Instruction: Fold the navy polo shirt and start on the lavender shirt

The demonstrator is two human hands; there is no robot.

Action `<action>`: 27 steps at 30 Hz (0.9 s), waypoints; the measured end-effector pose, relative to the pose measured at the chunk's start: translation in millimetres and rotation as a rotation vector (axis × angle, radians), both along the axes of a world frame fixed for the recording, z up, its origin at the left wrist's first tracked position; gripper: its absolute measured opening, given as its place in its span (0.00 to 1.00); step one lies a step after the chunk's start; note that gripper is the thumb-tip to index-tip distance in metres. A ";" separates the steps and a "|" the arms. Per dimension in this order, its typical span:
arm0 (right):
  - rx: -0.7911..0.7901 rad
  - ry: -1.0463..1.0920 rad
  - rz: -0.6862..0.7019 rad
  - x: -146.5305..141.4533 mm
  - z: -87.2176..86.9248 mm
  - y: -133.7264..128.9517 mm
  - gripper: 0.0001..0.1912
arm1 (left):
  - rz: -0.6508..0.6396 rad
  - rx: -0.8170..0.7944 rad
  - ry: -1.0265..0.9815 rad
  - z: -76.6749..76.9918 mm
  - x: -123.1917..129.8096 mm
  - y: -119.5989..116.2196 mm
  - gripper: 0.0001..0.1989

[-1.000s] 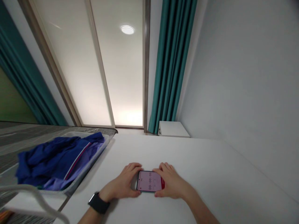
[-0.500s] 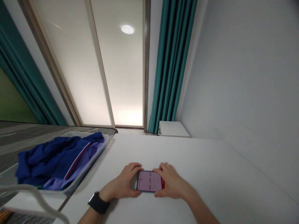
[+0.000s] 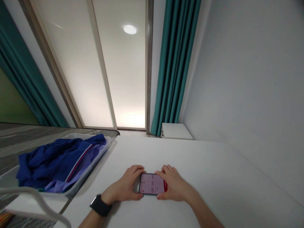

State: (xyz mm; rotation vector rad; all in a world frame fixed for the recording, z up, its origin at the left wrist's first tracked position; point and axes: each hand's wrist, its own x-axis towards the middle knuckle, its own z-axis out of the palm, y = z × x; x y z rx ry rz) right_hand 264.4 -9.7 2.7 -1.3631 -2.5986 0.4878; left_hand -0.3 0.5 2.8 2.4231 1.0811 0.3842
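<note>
A smartphone (image 3: 149,184) lies sideways at the near middle of the white table (image 3: 201,171), or just above it. Its lit pinkish screen reads 00:00:00, and a red patch shows at the right end. My left hand (image 3: 128,183) curves round the phone's left end, thumb at the near edge and fingers at the far edge. From the right, my right hand (image 3: 174,185) grips the other end in the same way and covers part of it. A black smartwatch (image 3: 101,205) is strapped to my left wrist.
Left of the table stands a plastic bin (image 3: 90,167) heaped with blue and purple clothes (image 3: 59,158). A pale curved tube (image 3: 39,201) crosses the lower left corner. Beyond are a white cabinet (image 3: 177,130), a teal curtain (image 3: 174,63) and frosted sliding doors (image 3: 123,79). A wall (image 3: 256,79) bounds the right.
</note>
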 end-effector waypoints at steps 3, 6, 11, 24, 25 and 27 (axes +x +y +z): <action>-0.002 0.002 -0.021 -0.3 -1.8 -2.4 0.45 | 0.001 0.003 0.006 1.5 0.9 -0.6 0.39; -0.012 0.004 -0.042 -0.2 -3.2 -5.1 0.48 | 0.002 0.012 0.000 1.8 0.9 -1.5 0.39; -0.022 0.022 -0.058 -0.4 -0.6 -7.9 0.46 | -0.011 0.015 -0.019 0.6 -0.2 -0.9 0.39; 0.021 0.058 -0.007 -2.0 4.1 -14.0 0.44 | 0.014 -0.021 -0.030 0.4 -1.0 -1.3 0.40; 0.025 0.054 -0.009 -2.6 4.6 -14.2 0.43 | 0.007 -0.025 -0.042 1.4 -1.6 -1.2 0.40; 0.027 0.050 -0.016 -3.4 6.1 -15.4 0.42 | -0.008 -0.045 -0.084 4.6 -3.5 -1.0 0.35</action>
